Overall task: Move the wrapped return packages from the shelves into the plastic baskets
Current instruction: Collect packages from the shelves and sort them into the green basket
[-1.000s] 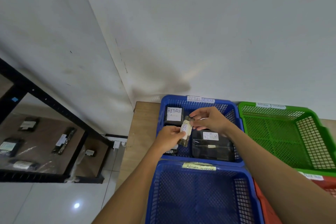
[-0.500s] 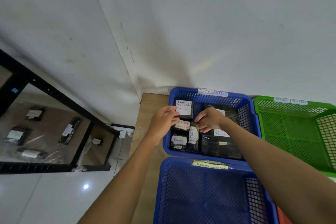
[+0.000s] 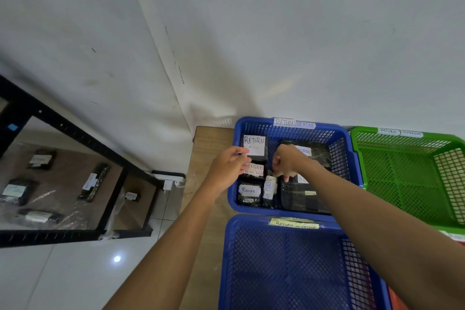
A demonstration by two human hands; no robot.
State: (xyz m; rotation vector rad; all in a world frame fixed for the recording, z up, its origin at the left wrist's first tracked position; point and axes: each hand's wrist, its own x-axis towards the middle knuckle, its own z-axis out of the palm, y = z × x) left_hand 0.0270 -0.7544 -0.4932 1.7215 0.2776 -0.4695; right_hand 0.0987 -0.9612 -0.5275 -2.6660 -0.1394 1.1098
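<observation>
The narrow wrapped package (image 3: 268,190) stands on end directly below the right hand (image 3: 285,161), whose curled fingertips pinch its top, while the left hand (image 3: 227,168), fingers loosely curled and empty, hovers beside the far blue basket (image 3: 341,148).

Glossy plastic mesh forms the far blue basket (image 3: 342,158), its dark packages (image 3: 302,199) shiny-wrapped with matt paper labels, on a matt wood-grain desk (image 3: 208,148).

Evenly but dimly lit from overhead. Soft grey shadow across the wall (image 3: 226,78) above the far blue basket (image 3: 347,148). Small bright glare spot on the glossy floor (image 3: 117,258). Strong wide-angle bending toward the edges. Slightly soft and grainy throughout.
</observation>
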